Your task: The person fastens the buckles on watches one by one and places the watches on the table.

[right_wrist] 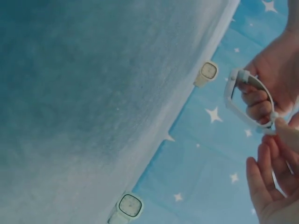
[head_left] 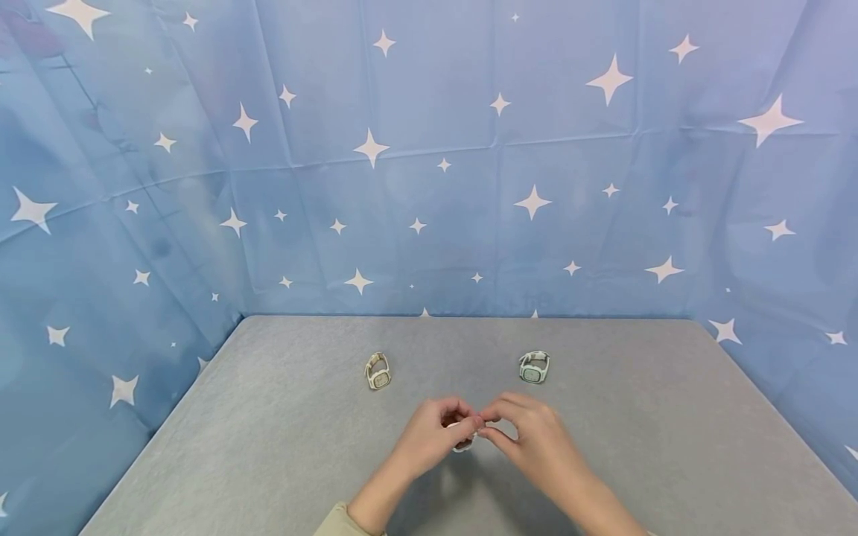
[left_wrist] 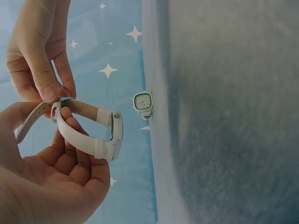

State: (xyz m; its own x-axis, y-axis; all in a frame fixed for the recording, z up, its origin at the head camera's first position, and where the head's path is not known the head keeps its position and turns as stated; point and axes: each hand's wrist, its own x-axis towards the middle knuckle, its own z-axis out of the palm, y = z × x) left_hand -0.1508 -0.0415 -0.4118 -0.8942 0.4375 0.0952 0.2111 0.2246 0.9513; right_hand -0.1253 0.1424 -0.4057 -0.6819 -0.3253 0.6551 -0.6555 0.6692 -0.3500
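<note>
A white wristwatch (left_wrist: 79,139), its strap bent into a loop, is held above the table between both hands. My left hand (head_left: 432,435) grips the strap near the buckle, with curled fingers partly inside the loop. With thumb and forefinger, my right hand (head_left: 529,432) pinches the strap at the buckle. In the left wrist view, a strap end sticks out past the fingers, and the watch case faces away to the right. The right wrist view shows the white wristwatch (right_wrist: 239,109) side on; fingertips hide part of the buckle.
A beige watch (head_left: 378,372) stands on the grey table (head_left: 268,417) beyond my left hand. Beyond my right hand is a pale green watch (head_left: 534,367). A blue curtain with white stars (head_left: 429,186) hangs behind the table and at both sides.
</note>
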